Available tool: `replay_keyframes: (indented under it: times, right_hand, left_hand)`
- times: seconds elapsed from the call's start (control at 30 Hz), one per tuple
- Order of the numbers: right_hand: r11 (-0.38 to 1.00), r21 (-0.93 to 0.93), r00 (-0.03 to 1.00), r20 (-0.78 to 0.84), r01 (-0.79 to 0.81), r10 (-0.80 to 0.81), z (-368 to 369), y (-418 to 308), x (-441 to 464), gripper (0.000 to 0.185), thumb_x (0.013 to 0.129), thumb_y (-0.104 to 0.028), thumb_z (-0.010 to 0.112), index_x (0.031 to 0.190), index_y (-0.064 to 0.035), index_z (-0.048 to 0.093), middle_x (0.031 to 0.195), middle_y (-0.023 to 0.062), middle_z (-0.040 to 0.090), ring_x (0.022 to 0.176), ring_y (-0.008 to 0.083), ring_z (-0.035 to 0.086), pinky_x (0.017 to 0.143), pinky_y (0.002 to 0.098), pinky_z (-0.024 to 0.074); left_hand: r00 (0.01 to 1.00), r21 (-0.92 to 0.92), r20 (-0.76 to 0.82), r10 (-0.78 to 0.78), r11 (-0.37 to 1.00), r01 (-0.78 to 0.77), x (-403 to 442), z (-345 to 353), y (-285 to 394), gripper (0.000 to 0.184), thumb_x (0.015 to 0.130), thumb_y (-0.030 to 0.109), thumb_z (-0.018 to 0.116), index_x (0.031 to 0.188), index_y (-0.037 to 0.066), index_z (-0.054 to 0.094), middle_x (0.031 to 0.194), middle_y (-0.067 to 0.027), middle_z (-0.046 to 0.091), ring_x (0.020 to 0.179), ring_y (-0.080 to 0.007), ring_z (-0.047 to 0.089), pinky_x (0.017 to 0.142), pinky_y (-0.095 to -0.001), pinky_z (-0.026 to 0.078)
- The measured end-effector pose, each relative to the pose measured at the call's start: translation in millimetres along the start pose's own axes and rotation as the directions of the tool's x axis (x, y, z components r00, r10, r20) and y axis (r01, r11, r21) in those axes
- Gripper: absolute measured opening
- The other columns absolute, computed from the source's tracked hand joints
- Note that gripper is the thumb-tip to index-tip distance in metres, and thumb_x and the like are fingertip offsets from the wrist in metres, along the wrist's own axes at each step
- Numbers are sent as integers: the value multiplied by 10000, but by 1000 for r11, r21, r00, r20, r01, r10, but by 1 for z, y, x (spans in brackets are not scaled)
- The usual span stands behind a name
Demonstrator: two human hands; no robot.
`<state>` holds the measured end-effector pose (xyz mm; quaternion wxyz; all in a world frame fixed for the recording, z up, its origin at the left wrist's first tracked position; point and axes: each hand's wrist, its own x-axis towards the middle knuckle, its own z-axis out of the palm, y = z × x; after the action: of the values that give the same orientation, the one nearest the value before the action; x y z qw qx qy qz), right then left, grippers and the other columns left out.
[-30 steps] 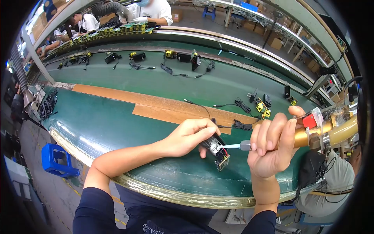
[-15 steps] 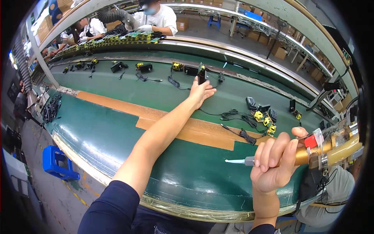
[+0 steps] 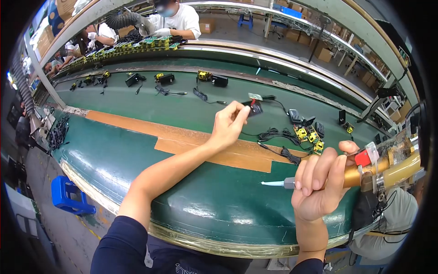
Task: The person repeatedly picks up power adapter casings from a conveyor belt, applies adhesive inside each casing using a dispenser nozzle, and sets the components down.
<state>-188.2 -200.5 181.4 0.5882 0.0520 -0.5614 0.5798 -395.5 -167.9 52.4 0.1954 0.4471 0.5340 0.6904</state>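
Observation:
My left hand (image 3: 229, 122) pinches a black adapter housing (image 3: 254, 108) over the green belt. A small circuit board (image 3: 255, 97) on red wires stands out from the housing, and a dark cable trails behind it. My right hand (image 3: 318, 185) is wrapped round a gold dispensing gun (image 3: 358, 176) with a red part on top. The gun's pale nozzle (image 3: 273, 183) points left above the green work surface (image 3: 205, 205), touching nothing.
Black and yellow adapter parts (image 3: 310, 135) with coiled cables lie on the belt at right, and more adapters (image 3: 164, 78) along its far side. A cable bundle (image 3: 58, 132) lies at far left. Co-workers (image 3: 175, 20) sit beyond stacked boards. A blue stool (image 3: 73, 195) stands on the floor.
My left hand reached out to the far side of the belt, took hold of another adapter housing and has drawn it nearer. My right hand with the gun has stayed nearly in place.

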Motion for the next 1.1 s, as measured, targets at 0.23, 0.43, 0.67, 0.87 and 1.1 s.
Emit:
replay_keyframes:
  times: [0.23, 0.43, 0.67, 0.87, 1.1]
  right_hand:
    - [1000, 20, 1000, -17, -9, 9, 15, -4, -4, 234, 1006, -166, 338, 1213, -70, 388, 561, -36, 355, 371, 35, 265, 355, 193, 286]
    - [999, 30, 1000, -2, -26, 26, 22, -9, -8, 228, 1005, -168, 343, 1207, -81, 402, 558, -38, 356, 372, 33, 267, 356, 192, 285]
    - [996, 88, 999, -23, -26, 28, 26, -15, -8, 218, 987, -137, 371, 1189, -63, 401, 542, -27, 368, 377, 40, 281, 358, 197, 303]
    - [992, 119, 997, -56, -40, 47, 30, -16, -7, 210, 968, -104, 399, 1168, -38, 402, 525, -17, 376, 382, 49, 293, 358, 202, 319]
    - [993, 105, 996, -76, -47, 55, 35, -14, -7, 207, 968, -105, 400, 1164, -38, 403, 525, -19, 375, 382, 49, 294, 354, 200, 314]
  left_hand:
    - [968, -326, 214, -129, 925, 196, -67, -31, 87, 156, 912, 84, 498, 1012, 13, 595, 711, -26, 569, 611, -76, 529, 541, -187, 421]
    - [861, -166, 479, -170, 946, 280, -86, -47, 116, 221, 906, 31, 477, 1102, -6, 573, 791, -65, 601, 622, -103, 561, 567, -194, 466]
    - [863, -182, 500, -69, 966, 183, -95, -43, 132, 222, 899, 20, 483, 1097, -18, 577, 773, -67, 606, 593, -105, 560, 545, -193, 462]
    - [864, -197, 496, -84, 958, 206, -98, -44, 137, 220, 897, 17, 484, 1092, -24, 578, 761, -61, 604, 588, -100, 557, 538, -187, 457]
    - [862, -211, 502, -70, 957, 200, -98, -49, 134, 219, 900, 19, 484, 1093, -24, 578, 759, -60, 604, 581, -96, 553, 534, -187, 456]
